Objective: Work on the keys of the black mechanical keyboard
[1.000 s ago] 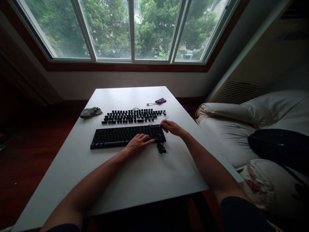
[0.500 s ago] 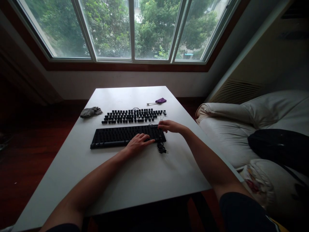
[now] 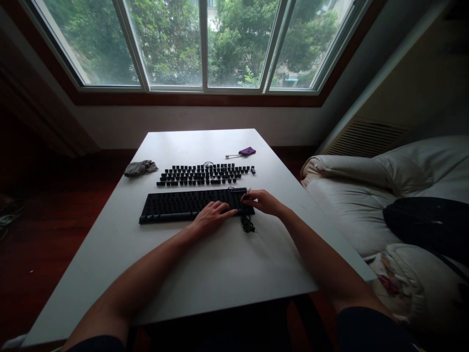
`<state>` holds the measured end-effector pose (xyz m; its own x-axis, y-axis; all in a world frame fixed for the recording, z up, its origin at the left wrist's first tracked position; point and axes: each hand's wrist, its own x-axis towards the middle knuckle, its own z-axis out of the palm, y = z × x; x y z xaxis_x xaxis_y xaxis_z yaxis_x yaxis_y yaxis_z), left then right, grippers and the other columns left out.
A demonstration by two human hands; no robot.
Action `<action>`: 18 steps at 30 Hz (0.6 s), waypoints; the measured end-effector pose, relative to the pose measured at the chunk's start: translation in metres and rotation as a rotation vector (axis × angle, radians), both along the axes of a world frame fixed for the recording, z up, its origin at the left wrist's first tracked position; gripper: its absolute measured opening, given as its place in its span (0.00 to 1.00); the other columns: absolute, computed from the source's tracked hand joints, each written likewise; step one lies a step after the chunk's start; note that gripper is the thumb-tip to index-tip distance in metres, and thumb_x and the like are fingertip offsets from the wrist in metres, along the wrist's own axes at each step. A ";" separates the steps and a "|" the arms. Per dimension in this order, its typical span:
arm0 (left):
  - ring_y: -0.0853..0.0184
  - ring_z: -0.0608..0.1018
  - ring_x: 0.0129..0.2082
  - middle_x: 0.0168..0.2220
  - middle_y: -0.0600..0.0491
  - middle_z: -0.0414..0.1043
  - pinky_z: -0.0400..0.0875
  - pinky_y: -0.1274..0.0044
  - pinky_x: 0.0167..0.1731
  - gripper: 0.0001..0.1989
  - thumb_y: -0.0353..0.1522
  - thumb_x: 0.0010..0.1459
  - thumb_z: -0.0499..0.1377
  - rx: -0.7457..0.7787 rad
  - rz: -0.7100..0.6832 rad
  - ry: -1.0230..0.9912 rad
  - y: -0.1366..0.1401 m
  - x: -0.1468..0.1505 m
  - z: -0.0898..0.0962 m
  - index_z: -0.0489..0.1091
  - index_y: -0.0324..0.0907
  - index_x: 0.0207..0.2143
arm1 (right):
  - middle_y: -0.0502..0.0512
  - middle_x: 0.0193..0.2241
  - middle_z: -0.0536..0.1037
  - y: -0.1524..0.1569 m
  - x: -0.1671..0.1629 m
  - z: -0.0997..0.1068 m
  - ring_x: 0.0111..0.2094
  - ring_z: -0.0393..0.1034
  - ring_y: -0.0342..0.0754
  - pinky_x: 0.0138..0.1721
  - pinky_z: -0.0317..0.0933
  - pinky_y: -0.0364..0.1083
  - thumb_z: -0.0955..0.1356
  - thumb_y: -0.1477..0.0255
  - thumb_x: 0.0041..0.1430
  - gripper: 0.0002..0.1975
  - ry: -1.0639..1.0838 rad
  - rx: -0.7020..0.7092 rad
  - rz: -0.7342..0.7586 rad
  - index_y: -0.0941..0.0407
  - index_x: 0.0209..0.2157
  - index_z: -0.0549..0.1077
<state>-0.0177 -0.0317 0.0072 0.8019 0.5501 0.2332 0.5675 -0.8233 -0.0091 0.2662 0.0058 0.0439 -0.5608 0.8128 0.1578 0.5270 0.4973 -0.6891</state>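
Observation:
A black keyboard (image 3: 176,204) with its keycaps off, at least over most of it, lies on the white table. My left hand (image 3: 211,215) rests on its right-hand part, fingers stretched and somewhat spread, holding nothing. My right hand (image 3: 264,201) is closed in a pinch at the keyboard's right end. Between its fingertips is a small, thin wire tool, apparently a keycap puller (image 3: 248,191); most of it is hidden. Behind the keyboard stand rows of loose black keycaps (image 3: 190,175). A bundled black cable (image 3: 248,225) lies at the keyboard's front right corner.
A grey cloth (image 3: 140,167) lies at the table's left edge. At the back right is a purple cloth or pouch (image 3: 247,151) with a thin white stick beside it. A pale sofa (image 3: 340,205) with a black bag (image 3: 428,222) stands to the right of the table (image 3: 205,274).
My right hand has dropped slightly toward the keyboard, and the wire prongs that pointed up above its fingers now sit lower. My left hand stays put; the view has shifted slightly.

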 end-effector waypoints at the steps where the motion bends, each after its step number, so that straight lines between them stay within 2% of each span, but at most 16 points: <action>1: 0.61 0.69 0.50 0.56 0.47 0.66 0.64 0.69 0.49 0.26 0.29 0.68 0.51 -0.004 0.000 -0.002 0.000 0.000 0.000 0.59 0.52 0.66 | 0.56 0.37 0.82 -0.001 0.001 -0.004 0.34 0.75 0.51 0.39 0.68 0.48 0.68 0.60 0.63 0.15 0.027 -0.001 -0.018 0.53 0.43 0.80; 4: 0.61 0.69 0.50 0.56 0.47 0.67 0.63 0.69 0.49 0.25 0.28 0.68 0.51 -0.014 0.006 -0.008 0.000 0.001 0.001 0.60 0.53 0.65 | 0.55 0.35 0.82 -0.001 0.006 -0.015 0.35 0.77 0.52 0.40 0.69 0.49 0.69 0.57 0.62 0.16 0.128 -0.028 -0.057 0.54 0.42 0.80; 10: 0.61 0.69 0.49 0.55 0.48 0.67 0.63 0.69 0.47 0.24 0.29 0.68 0.51 -0.026 0.020 -0.015 0.000 0.002 0.000 0.62 0.54 0.64 | 0.56 0.31 0.82 0.004 0.007 -0.036 0.36 0.78 0.52 0.43 0.70 0.52 0.70 0.55 0.60 0.19 0.348 -0.181 -0.079 0.56 0.41 0.78; 14: 0.61 0.70 0.49 0.55 0.48 0.68 0.63 0.69 0.47 0.25 0.29 0.67 0.52 -0.038 0.017 -0.024 0.000 0.001 0.000 0.62 0.55 0.64 | 0.55 0.30 0.81 0.009 0.008 -0.032 0.34 0.78 0.51 0.42 0.72 0.53 0.71 0.53 0.59 0.19 0.563 -0.241 -0.208 0.56 0.40 0.76; 18: 0.61 0.70 0.49 0.55 0.48 0.68 0.63 0.70 0.48 0.27 0.27 0.66 0.53 -0.040 0.017 -0.031 0.000 0.001 -0.001 0.62 0.55 0.65 | 0.55 0.30 0.80 0.012 0.010 -0.025 0.34 0.78 0.51 0.42 0.73 0.54 0.71 0.54 0.59 0.19 0.660 -0.166 -0.301 0.55 0.40 0.75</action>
